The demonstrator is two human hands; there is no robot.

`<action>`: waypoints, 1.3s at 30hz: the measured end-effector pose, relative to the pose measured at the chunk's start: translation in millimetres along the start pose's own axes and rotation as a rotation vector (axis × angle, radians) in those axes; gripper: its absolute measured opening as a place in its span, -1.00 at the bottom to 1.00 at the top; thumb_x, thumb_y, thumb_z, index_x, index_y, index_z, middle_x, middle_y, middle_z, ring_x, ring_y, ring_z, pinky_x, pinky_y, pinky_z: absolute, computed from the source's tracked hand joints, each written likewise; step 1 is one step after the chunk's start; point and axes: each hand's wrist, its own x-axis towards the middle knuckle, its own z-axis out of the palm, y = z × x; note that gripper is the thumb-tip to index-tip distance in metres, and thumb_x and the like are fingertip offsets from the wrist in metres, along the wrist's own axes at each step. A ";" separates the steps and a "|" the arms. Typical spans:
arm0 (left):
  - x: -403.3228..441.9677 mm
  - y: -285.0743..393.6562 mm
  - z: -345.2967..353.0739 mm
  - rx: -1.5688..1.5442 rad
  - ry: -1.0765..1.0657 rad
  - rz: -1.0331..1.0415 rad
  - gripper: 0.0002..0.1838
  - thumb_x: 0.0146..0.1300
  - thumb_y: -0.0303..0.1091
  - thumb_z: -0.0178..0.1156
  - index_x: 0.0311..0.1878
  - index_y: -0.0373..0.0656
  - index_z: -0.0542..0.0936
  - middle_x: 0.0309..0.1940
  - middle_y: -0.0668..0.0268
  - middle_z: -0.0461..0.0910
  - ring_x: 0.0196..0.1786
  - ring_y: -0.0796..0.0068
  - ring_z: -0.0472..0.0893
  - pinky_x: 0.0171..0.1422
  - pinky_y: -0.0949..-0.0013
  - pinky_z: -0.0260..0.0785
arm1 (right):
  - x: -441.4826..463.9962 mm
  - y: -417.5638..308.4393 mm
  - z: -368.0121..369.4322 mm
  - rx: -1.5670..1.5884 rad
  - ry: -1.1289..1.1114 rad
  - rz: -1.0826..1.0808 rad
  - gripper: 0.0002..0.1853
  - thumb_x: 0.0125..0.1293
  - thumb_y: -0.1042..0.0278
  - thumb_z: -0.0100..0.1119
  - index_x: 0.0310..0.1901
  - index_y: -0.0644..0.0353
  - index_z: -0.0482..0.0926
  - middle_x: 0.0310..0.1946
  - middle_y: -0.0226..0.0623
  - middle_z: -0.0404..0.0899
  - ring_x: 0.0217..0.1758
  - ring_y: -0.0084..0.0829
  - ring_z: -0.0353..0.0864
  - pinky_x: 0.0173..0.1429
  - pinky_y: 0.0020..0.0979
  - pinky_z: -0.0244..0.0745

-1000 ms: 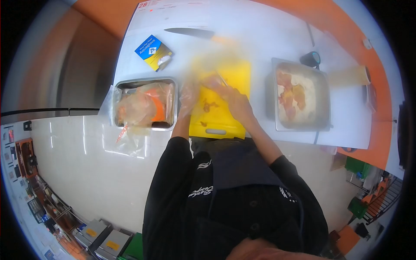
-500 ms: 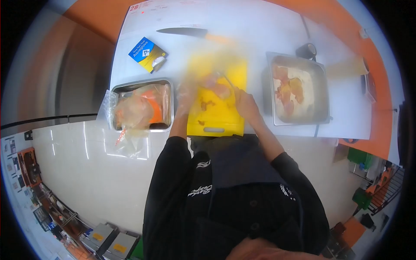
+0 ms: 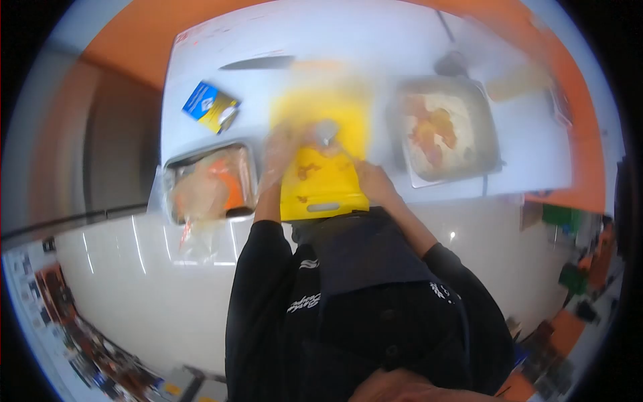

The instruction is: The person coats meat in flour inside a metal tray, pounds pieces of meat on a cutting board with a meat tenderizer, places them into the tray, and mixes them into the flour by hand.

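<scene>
On a yellow cutting board (image 3: 325, 191) lies raw meat (image 3: 309, 134), pale pink and blurred, with small scraps (image 3: 307, 170) nearer the board's handle slot. My right hand (image 3: 372, 178) is closed on a knife; its grey blade (image 3: 326, 130) reaches left over the board and looks broader than an edge-on blade. At the board's left edge, my left hand (image 3: 278, 147) is beside the meat. Its fingers are smeared by motion, so their grip does not show.
To the left stands a metal tray (image 3: 251, 161) with plastic-wrapped food. To the right is a deeper metal pan (image 3: 492, 137) holding meat pieces. A large knife (image 3: 258, 63) lies behind the board, near a blue and yellow box (image 3: 211, 106). A dark roll (image 3: 450, 64) sits behind the pan.
The view has tilted, shifting the table slightly left. The knife blade, thin before, now shows a broad grey face over the meat. Both hands stay at the board.
</scene>
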 end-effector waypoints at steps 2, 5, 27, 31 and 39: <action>10.6 50.5 -41.8 0.044 -0.278 -0.012 -0.41 0.28 0.13 0.11 -0.02 -0.31 0.61 -0.23 -0.01 0.66 -0.17 0.12 0.66 -0.05 0.16 0.46 | -13.5 2.8 -11.8 -0.003 -0.051 0.158 -0.41 0.53 -0.07 -0.30 -0.16 0.33 0.59 -0.29 0.29 0.59 -0.12 0.28 0.56 0.03 0.10 0.43; 15.3 53.9 -33.7 -0.059 -0.406 -0.138 -0.38 0.16 0.26 0.16 -0.26 -0.26 0.63 -0.42 -0.05 0.63 -0.30 0.02 0.65 -0.19 0.07 0.46 | -31.9 -2.3 -27.4 0.090 -0.084 0.311 -0.38 0.52 -0.12 -0.28 -0.11 0.36 0.58 -0.17 0.29 0.58 -0.04 0.25 0.55 0.09 0.06 0.41; 20.1 312.4 -129.4 -0.138 -0.537 0.432 -0.65 0.14 -0.13 0.39 -0.20 -0.22 0.59 -0.37 0.10 0.62 -0.28 0.19 0.63 -0.09 0.32 0.47 | -53.1 42.2 -11.1 0.317 -0.075 0.265 -0.33 0.48 -0.19 -0.25 -0.19 0.38 0.60 -0.18 0.22 0.60 -0.03 0.14 0.58 0.13 -0.05 0.41; 29.6 330.6 -95.3 -0.336 -0.795 0.509 -0.64 0.13 -0.16 0.37 -0.14 -0.22 0.58 -0.27 0.08 0.63 -0.17 0.21 0.64 -0.01 0.33 0.44 | -55.1 41.1 -15.5 0.309 -0.075 0.243 -0.33 0.48 -0.19 -0.25 -0.19 0.38 0.60 -0.17 0.21 0.60 -0.03 0.13 0.59 0.13 -0.05 0.41; 49.1 307.5 -15.1 -0.160 -0.493 0.584 -0.62 0.22 -0.09 0.29 -0.05 -0.18 0.57 -0.13 0.05 0.66 -0.07 0.13 0.67 0.02 0.19 0.48 | -55.1 41.8 -14.9 0.266 -0.071 0.251 -0.40 0.49 -0.12 -0.20 -0.20 0.35 0.60 -0.20 0.15 0.62 -0.05 0.07 0.61 0.10 -0.10 0.43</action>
